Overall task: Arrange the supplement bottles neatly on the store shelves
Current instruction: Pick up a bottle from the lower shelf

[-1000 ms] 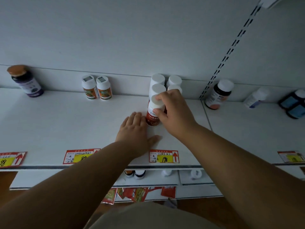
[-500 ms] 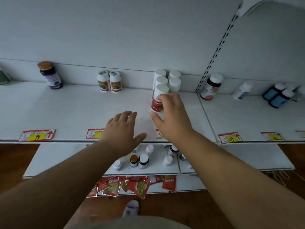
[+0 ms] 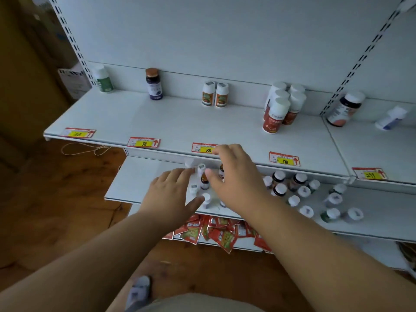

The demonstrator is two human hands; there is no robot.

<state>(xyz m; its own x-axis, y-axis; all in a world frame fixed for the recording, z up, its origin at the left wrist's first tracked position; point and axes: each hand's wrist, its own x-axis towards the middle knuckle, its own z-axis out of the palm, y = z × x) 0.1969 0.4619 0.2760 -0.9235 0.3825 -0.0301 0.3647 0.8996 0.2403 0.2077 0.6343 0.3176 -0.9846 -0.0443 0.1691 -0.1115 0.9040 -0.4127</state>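
Both hands have dropped from the upper shelf to the lower one, and the red-labelled bottle they handled now stands free.

Left hand (image 3: 171, 194) and right hand (image 3: 234, 176) hover at mid-frame over small bottles (image 3: 203, 179) on the lower shelf (image 3: 139, 176), fingers spread apart and gripping nothing. The red-labelled bottle (image 3: 275, 115) stands upright at the front of a white-capped cluster (image 3: 290, 100) on the upper shelf (image 3: 180, 122), right of centre. More loose bottles (image 3: 304, 192) are scattered across the lower shelf toward the right. Red packets (image 3: 216, 233) lie below.
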